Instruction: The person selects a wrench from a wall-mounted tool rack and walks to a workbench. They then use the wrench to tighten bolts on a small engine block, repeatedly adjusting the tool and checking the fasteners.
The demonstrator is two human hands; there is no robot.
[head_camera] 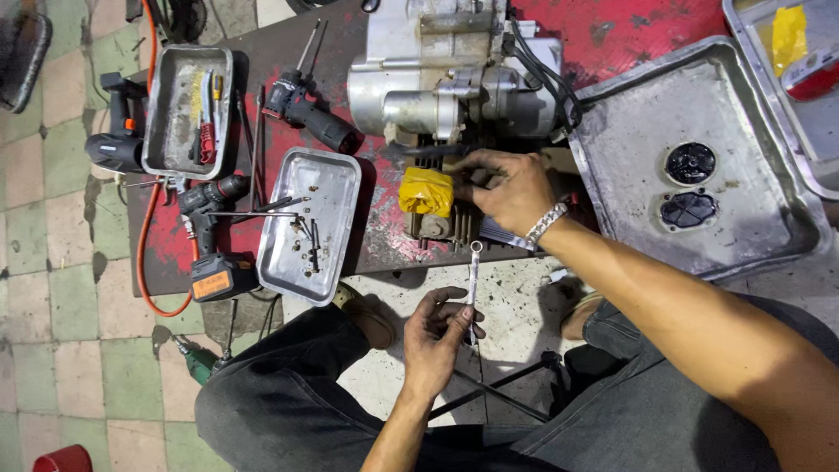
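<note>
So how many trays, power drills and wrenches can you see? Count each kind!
Metal trays: 4 (tool tray, screw tray, big tray, corner tray)
Power drills: 3 (upper left, beside the engine, orange battery)
Wrenches: 1 (in left hand)
Total: 8

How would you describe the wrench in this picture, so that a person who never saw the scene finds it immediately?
Start at the grey engine on the red workbench, then look down past the bench's front edge. There the left hand holds a slim silver combination wrench upright, ring end at the top. Unlike the bulky black power drills on the left, it is thin bare metal, held above the floor.
</note>
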